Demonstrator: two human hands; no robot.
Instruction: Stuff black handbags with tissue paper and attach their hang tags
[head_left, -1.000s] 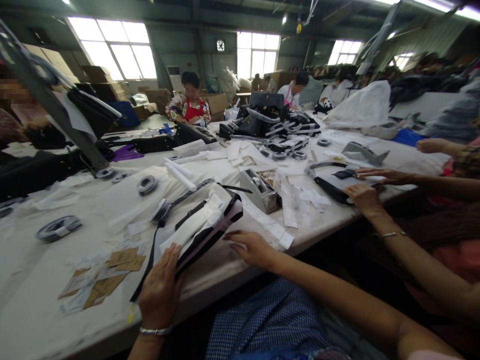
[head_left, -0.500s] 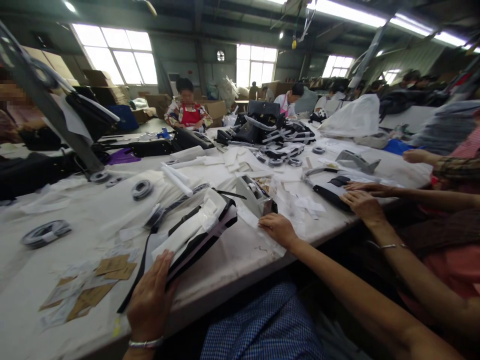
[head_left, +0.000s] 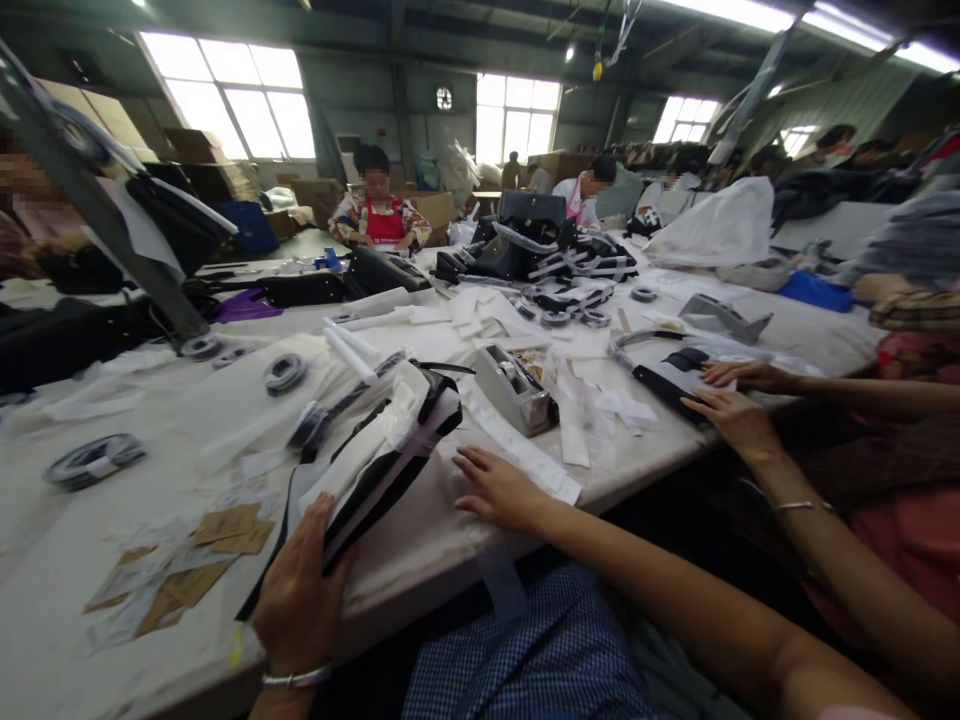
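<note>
My left hand (head_left: 300, 590) is closed around the near end of a black bag (head_left: 390, 470) with white wrapping on it, which is tilted up off the table. My right hand (head_left: 499, 490) is stretched out over the table just right of the bag, fingers apart. A clear strip (head_left: 504, 585) hangs below that hand over the table edge; whether it sticks to the fingers I cannot tell. Beyond the right hand stands a grey tape dispenser (head_left: 517, 390). A long white strip (head_left: 525, 450) lies between them.
Brown paper packets (head_left: 187, 580) lie at the left, near rolled straps (head_left: 94, 462). A co-worker's hands (head_left: 731, 405) press on another bag (head_left: 667, 380) at the right. Black bags (head_left: 517, 250) are heaped at the back. A slanted metal post (head_left: 112, 200) rises at the left.
My right hand has left the tape dispenser and come left toward the bag, its fingers spreading. A clear strip now hangs at the table edge. The bag has tilted up a little in my left hand.
</note>
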